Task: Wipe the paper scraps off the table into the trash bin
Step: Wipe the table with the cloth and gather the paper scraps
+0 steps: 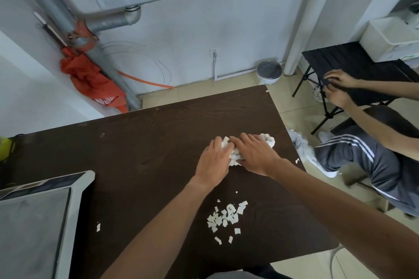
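On the dark wooden table [140,142], both my hands lie on a white cloth or wad [268,140] near the right edge. My left hand [215,161] holds its left end with curled fingers. My right hand [256,154] presses flat on top of it. A cluster of several white paper scraps [226,215] lies closer to me, between my forearms. Single scraps lie at the left [98,227] and at the right edge [297,160]. A bin lined with a clear plastic bag [301,142] shows just past the table's right edge.
A grey-framed device [40,210] occupies the table's near left corner. A seated person [371,156] in grey striped trousers is close to the right, hands at a black folding table [347,61]. A round white appliance [269,72] stands on the floor by the wall.
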`<state>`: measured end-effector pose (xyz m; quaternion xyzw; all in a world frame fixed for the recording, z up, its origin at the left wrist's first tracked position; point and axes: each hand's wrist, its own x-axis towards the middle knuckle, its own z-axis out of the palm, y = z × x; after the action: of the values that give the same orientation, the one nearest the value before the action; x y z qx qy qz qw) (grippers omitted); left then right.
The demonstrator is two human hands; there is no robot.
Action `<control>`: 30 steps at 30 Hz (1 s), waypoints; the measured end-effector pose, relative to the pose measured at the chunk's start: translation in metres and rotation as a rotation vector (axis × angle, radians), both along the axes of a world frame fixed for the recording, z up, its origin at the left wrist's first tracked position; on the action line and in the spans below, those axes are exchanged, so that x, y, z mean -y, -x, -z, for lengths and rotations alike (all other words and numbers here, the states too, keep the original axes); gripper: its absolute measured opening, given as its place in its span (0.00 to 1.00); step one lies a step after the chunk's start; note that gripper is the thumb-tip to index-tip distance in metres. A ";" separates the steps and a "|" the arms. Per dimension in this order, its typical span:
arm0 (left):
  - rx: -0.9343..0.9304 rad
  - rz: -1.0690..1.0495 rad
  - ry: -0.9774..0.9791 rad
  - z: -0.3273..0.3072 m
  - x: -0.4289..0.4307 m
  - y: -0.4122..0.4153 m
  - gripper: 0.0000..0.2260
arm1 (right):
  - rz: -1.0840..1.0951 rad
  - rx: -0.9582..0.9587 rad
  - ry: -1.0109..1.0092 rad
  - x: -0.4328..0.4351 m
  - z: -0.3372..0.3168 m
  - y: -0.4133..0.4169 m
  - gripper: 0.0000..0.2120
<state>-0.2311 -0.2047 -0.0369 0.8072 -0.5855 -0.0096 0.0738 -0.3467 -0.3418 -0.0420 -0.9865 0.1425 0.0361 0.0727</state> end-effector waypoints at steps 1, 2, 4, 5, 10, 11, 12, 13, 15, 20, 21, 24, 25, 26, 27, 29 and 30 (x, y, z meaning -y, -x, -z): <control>-0.001 -0.006 0.007 0.001 0.001 0.002 0.23 | 0.002 0.009 0.005 0.001 0.000 0.002 0.34; 0.000 -0.012 0.011 0.001 0.003 0.003 0.24 | 0.004 0.020 0.015 0.002 0.001 0.003 0.32; -0.003 -0.023 0.015 0.000 0.008 0.003 0.25 | 0.016 0.050 0.034 0.006 0.003 0.004 0.30; -0.007 -0.028 0.014 -0.001 0.010 0.003 0.26 | 0.025 0.066 0.041 0.008 0.004 0.004 0.30; -0.030 -0.058 -0.036 -0.003 0.027 -0.001 0.27 | 0.043 0.030 0.059 0.027 0.002 -0.003 0.27; -0.053 -0.072 -0.041 -0.003 0.031 -0.001 0.27 | 0.048 0.011 0.067 0.032 0.002 -0.006 0.28; -0.084 -0.090 -0.039 -0.002 0.035 -0.001 0.28 | 0.055 -0.003 0.081 0.038 0.001 -0.008 0.28; -0.118 -0.110 -0.031 -0.002 0.037 -0.002 0.30 | 0.065 -0.013 0.092 0.043 0.001 -0.009 0.28; -0.167 -0.145 -0.033 0.000 0.039 -0.005 0.33 | 0.107 -0.021 0.106 0.053 0.001 -0.012 0.27; -0.292 -0.322 -0.247 0.014 0.027 -0.018 0.36 | 0.353 -0.071 0.108 0.063 0.015 -0.004 0.26; -0.300 -0.311 -0.363 0.019 0.022 -0.022 0.35 | 0.396 -0.082 0.108 0.059 0.020 -0.001 0.25; -0.344 -0.203 -0.683 0.036 0.003 -0.032 0.40 | 0.470 -0.092 0.094 0.040 0.028 0.004 0.21; -0.349 -0.183 -0.717 0.040 -0.003 -0.035 0.42 | 0.463 -0.091 0.088 0.032 0.028 0.005 0.20; -0.345 -0.171 -0.724 0.043 -0.007 -0.036 0.43 | 0.448 -0.083 0.079 0.025 0.029 0.007 0.19; -0.341 -0.164 -0.720 0.044 -0.009 -0.038 0.45 | 0.435 -0.075 0.068 0.018 0.030 0.010 0.19; -0.333 -0.155 -0.707 0.045 -0.011 -0.038 0.46 | 0.426 -0.061 0.037 0.003 0.032 0.018 0.19; -0.327 -0.150 -0.697 0.046 -0.011 -0.039 0.46 | 0.424 -0.052 0.020 -0.007 0.033 0.023 0.19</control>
<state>-0.1924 -0.1933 -0.0827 0.8122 -0.4671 -0.3310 -0.1121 -0.3693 -0.3352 -0.0754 -0.9338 0.3490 0.0438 0.0655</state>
